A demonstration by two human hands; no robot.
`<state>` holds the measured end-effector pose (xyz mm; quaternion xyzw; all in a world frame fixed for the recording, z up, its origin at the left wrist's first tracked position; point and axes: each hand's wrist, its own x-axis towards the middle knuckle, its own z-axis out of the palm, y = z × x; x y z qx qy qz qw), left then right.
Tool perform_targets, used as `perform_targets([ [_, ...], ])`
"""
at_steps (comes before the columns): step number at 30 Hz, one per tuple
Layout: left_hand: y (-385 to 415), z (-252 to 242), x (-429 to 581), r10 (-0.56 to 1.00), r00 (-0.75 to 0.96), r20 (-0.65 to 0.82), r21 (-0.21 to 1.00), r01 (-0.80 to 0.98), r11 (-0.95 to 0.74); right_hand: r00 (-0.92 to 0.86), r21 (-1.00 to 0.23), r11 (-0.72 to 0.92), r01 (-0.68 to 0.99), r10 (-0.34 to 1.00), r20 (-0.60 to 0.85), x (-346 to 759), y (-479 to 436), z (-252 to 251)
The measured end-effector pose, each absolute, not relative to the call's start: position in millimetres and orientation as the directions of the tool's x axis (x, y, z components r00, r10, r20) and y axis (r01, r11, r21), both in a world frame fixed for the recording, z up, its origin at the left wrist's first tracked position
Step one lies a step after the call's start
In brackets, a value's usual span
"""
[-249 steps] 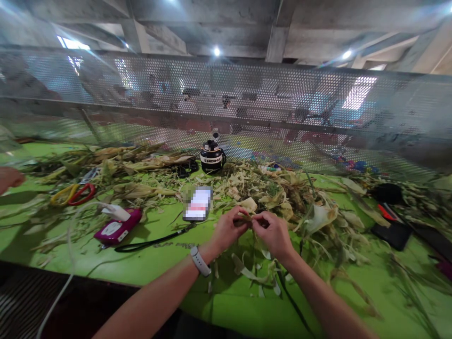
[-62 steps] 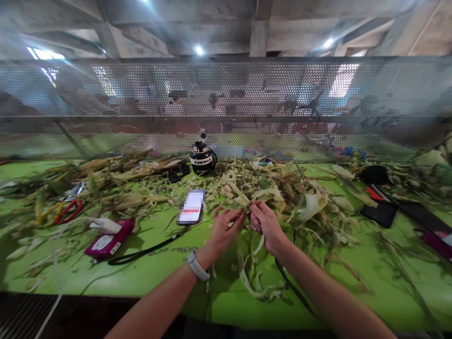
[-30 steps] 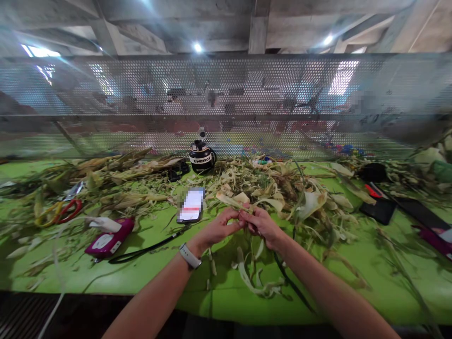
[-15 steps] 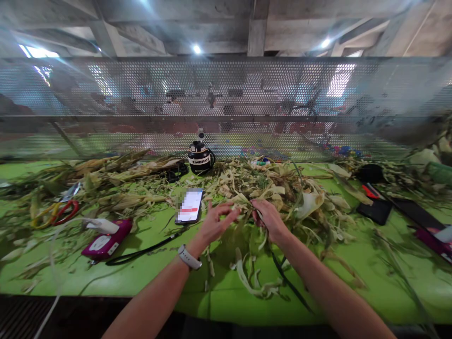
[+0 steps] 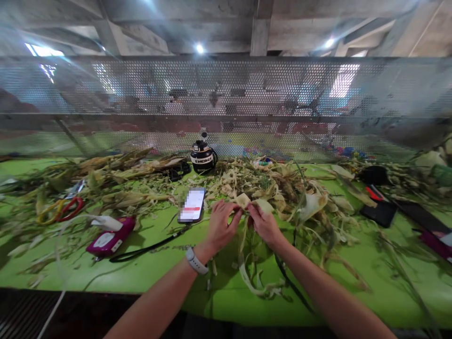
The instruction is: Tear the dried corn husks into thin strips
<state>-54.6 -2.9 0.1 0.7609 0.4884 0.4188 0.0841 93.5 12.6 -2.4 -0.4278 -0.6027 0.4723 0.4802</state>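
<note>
Both hands meet over the front of a heap of dried corn husks [image 5: 278,181]. My left hand [image 5: 221,221], with a pale watch [image 5: 196,260] on its wrist, is closed, thumb and fingertips pinching a pale corn husk piece [image 5: 243,200]. Close beside it, my right hand [image 5: 264,226] is closed on the same husk, which spreads out wider above its fingers [image 5: 263,205]. A long curled husk strip [image 5: 247,278] lies on the green table below the hands. The fingertips partly cover the held piece.
A phone [image 5: 191,205] and a black strap [image 5: 148,246] lie left of the hands. Farther left are a purple power strip [image 5: 111,237] and scissors with red and yellow handles [image 5: 63,209]. A black "ENERGY" bottle [image 5: 203,157] stands before a perforated metal screen [image 5: 226,94].
The left hand has moved right and its spread fingers have closed. Both hands now hold a pale husk between them. The view has shifted slightly.
</note>
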Motion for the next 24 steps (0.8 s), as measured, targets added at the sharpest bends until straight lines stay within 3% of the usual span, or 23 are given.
perform_targets([
  [4, -2.2, 0.3, -53.0, 0.835, 0.226, 0.501, 0.629, 0.567, -0.531, -0.192, -0.959, 0.267, 0.092, 0.950, 0.246, 93.7, 11.4, -4.0],
  [9, 0.5, -2.6, -53.7, 0.908, 0.261, 0.328, 0.844, 0.351, -0.406, -0.142, -0.955, 0.237, 0.176, 0.966, 0.214, 95.4, 9.5, -2.0],
  [16, 1.0, -0.9, -50.9, 0.957, 0.241, 0.164, 0.954, 0.208, -0.216, -0.061, -0.832, 0.441, 0.337, 0.892, 0.448, 97.8, 8.0, 7.1],
  [24, -4.8, 11.8, -56.8, 0.891, 0.453, 0.028, 0.973, 0.192, -0.128, -0.153, -0.967, 0.235, 0.101, 0.964, 0.218, 95.0, 10.8, 3.0],
])
